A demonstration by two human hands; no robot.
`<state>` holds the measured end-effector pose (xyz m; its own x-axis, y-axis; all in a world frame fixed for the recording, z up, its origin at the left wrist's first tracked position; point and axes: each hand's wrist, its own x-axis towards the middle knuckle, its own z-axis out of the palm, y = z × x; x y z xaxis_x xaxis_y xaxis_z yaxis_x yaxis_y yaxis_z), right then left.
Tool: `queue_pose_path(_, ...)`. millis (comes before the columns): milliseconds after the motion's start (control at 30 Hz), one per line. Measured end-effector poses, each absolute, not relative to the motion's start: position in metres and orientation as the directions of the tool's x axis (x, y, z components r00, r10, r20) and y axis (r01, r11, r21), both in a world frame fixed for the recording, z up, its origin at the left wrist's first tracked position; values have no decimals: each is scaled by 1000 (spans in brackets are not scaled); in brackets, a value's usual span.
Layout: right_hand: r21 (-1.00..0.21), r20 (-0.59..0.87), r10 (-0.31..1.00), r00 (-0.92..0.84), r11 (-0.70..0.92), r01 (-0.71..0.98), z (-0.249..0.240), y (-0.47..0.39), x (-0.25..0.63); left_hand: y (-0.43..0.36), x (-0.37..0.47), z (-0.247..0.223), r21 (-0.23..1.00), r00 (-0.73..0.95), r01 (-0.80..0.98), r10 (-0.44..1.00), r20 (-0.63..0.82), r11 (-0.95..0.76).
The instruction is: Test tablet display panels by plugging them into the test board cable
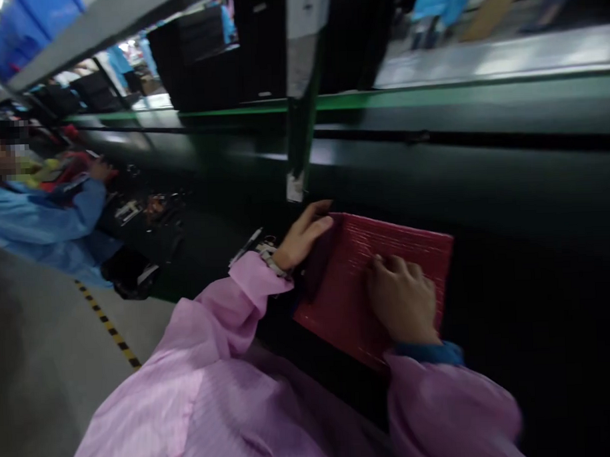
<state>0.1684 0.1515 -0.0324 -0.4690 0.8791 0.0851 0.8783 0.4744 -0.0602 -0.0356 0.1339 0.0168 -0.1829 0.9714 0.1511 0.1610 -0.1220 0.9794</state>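
A flat red plastic-looking bag (332,297) lies tilted on the dark bench in front of me, with a darker strip along its left side. My left hand (302,238) is at the bag's upper left corner, thumb and fingers apart, nothing visibly gripped. On the middle right of the bag rests my right hand (403,298), its fingers curled and their tips down on the red surface; whether anything is under them is hidden. A watch or bracelet (273,261) circles my left wrist, and a blue cuff shows at the right one.
Left of my left hand lies a pen-like item (246,247). Small parts (155,206) are scattered further left, near a person in a blue sleeve (49,214). An upright post (303,88) stands behind the bag, by the green-edged rail (430,94).
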Motion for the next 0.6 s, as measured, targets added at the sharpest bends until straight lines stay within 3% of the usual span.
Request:
queue_pose_path(167,18,62,874,-481,481,876,-30,153,170,129,-32,13,981,-166,143,975,151,-128)
queue_pose_path(400,-17,-10,891,-454,453,891,-28,156,175,127,-27,13,984,-177,149,977,119,-92)
queue_pose_path(600,-116,31,886,-463,463,879,-46,165,185,128,-20,16,988,-230,156,972,50,-14)
